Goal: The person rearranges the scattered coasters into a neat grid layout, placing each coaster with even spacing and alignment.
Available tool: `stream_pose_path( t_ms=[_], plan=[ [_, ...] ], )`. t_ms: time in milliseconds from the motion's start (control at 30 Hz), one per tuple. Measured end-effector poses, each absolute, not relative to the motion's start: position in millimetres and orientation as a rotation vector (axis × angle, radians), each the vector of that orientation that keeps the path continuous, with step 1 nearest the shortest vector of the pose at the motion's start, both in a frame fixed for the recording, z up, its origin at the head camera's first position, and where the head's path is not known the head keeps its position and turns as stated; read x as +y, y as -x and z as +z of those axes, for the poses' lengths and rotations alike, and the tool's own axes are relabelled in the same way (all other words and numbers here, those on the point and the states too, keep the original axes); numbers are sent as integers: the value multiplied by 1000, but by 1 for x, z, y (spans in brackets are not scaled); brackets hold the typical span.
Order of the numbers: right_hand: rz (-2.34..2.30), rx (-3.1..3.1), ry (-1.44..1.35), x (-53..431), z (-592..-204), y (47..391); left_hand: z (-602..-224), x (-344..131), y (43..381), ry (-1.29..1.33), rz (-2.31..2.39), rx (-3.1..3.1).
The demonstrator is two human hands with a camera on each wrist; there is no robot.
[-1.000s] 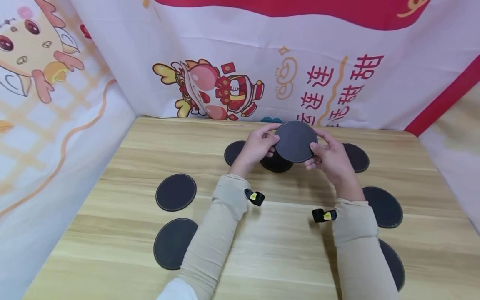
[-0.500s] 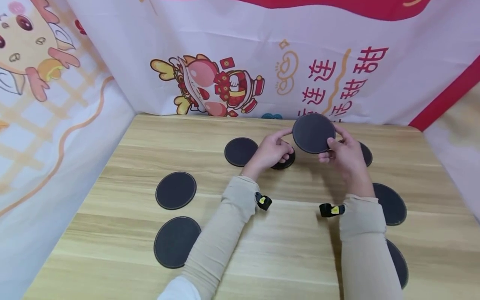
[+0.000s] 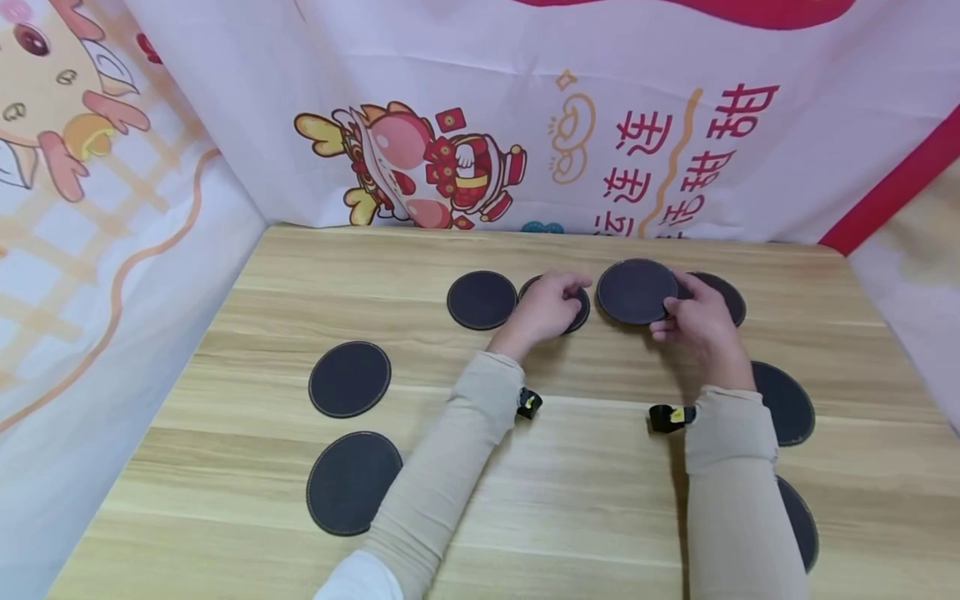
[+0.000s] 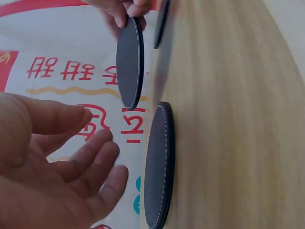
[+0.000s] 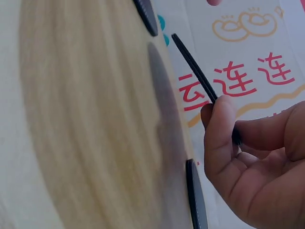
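My right hand [image 3: 705, 321] pinches a round black coaster [image 3: 636, 290] with a stitched rim by its right edge, thumb on its upper face. In the right wrist view this coaster [image 5: 194, 67] is edge-on and raised off the wood, tilted, with its shadow below. My left hand [image 3: 546, 307] holds nothing; its fingers are loosely bent above another black coaster [image 3: 582, 312] and partly hide it. The left wrist view shows that coaster [image 4: 159, 167] lying flat on the table, apart from the left fingers [image 4: 114, 183].
More coasters lie on the wooden table [image 3: 585, 483]: one at back left [image 3: 482, 300], one at back right [image 3: 723, 296], two at left [image 3: 350, 379] and two at right [image 3: 783, 404], partly behind the right arm. A printed white cloth [image 3: 450, 75] hangs behind the table.
Both hands gripped the coaster at first. My left hand has let go and drawn back over the coaster below it; my right hand has carried the held coaster rightward and lowered it.
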State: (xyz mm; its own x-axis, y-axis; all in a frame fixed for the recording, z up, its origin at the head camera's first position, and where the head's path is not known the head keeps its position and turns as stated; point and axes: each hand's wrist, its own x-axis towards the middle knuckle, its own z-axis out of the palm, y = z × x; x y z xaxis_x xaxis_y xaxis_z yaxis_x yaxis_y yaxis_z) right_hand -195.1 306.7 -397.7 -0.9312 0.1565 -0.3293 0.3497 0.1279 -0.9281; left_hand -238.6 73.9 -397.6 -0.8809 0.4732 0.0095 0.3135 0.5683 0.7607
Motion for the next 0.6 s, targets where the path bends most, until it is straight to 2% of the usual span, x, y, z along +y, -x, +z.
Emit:
stream_pose_path(
  t_ms=[267, 600],
  plan=[
    [-1773, 2288, -498, 311, -408, 195, -404, 88, 227, -685, 634, 2713],
    [-1667, 2337, -511, 309, -409, 198, -408, 93, 221, -703, 374, 2759]
  ],
)
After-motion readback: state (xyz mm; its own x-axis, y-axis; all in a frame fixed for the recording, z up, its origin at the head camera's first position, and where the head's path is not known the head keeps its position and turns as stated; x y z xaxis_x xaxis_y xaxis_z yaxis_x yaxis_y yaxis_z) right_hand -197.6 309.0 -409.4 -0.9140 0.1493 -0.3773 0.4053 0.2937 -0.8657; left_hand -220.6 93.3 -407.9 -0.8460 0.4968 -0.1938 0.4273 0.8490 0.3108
